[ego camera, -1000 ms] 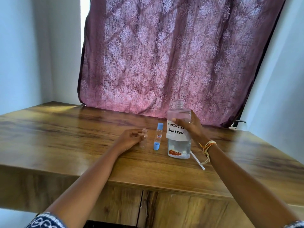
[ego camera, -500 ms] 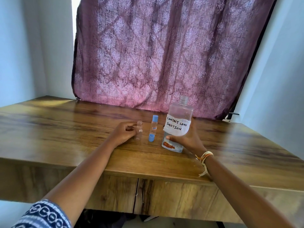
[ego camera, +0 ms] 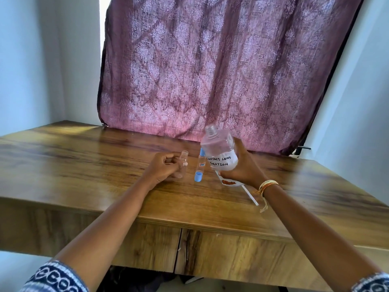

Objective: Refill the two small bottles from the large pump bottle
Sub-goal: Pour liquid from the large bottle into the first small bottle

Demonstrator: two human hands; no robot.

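My right hand [ego camera: 245, 168] grips the large clear bottle [ego camera: 220, 149], labelled "CONTACT LENS SOLUTION". It is lifted off the table and tilted left, its uncapped neck pointing up and left. My left hand [ego camera: 161, 169] holds a small clear open bottle [ego camera: 182, 164] upright on the wooden table [ego camera: 84, 165]. Between the two stands a second small bottle [ego camera: 201, 164] with a blue cap on top, and a loose blue cap [ego camera: 198, 177] lies at its foot.
A thin white tube [ego camera: 250, 196] lies on the table under my right wrist. A purple patterned curtain [ego camera: 210, 70] hangs behind the table. Pale walls close in left and right. The table's front edge runs just below my forearms.
My right hand has lifted the large bottle off the table and tipped its neck from right-leaning toward the left, over the small bottles. My left hand has stayed on the small open bottle.
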